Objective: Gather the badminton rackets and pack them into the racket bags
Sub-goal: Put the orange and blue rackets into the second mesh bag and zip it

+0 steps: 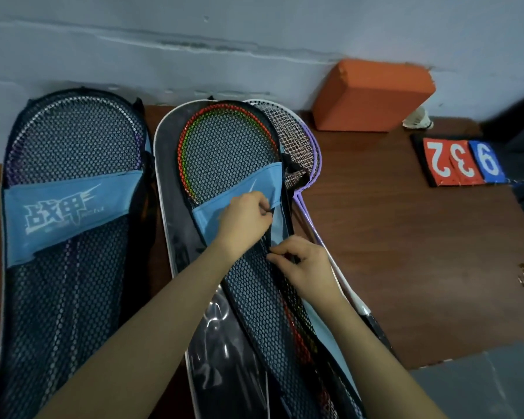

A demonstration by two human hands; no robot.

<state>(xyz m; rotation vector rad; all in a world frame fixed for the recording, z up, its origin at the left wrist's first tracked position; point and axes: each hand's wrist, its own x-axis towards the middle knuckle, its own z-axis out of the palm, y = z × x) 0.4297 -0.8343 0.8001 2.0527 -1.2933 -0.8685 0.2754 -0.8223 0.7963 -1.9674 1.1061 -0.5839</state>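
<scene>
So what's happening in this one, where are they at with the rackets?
A person is closing up the middle racket bag on a wooden table. The left hand pinches the bag's blue band, and the right hand pinches its right edge, apparently at the zipper. A red and green racket sits inside under the mesh. The left bag already holds rackets. A purple racket lies outside, partly under the middle bag.

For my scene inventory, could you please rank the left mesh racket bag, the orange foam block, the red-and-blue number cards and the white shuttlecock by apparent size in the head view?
1. Left mesh racket bag, though nearness enlarges it.
2. Orange foam block.
3. Red-and-blue number cards.
4. White shuttlecock.
</scene>
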